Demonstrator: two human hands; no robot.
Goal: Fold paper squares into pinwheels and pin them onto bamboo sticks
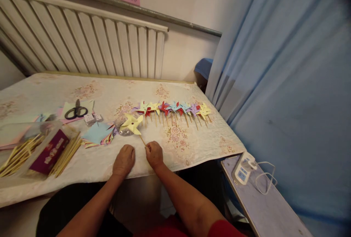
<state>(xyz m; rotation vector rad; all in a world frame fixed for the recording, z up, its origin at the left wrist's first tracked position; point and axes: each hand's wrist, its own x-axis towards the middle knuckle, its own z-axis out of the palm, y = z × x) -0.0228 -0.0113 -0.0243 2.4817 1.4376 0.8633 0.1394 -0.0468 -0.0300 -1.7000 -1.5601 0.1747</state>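
Observation:
A pale yellow paper pinwheel (132,123) on a thin wooden stick is in my right hand (154,153), whose fingers pinch the stick's lower end. Its blades overlap a clear round container (124,127) of small shiny items, too small to name. My left hand (124,160) rests curled in a fist near the table's front edge, with nothing showing in it. Behind the right hand lies a row of finished pinwheels (175,108) in yellow, red, blue and purple, sticks toward me. Left of the container sits a stack of coloured paper squares (97,133), blue on top.
Black-handled scissors (76,111) lie on paper sheets beside two small white boxes (93,118). Plastic bags of wooden sticks (65,154) fill the table's left front. A power strip (245,167) with a white cable sits on a ledge at right, near the blue curtain (287,83).

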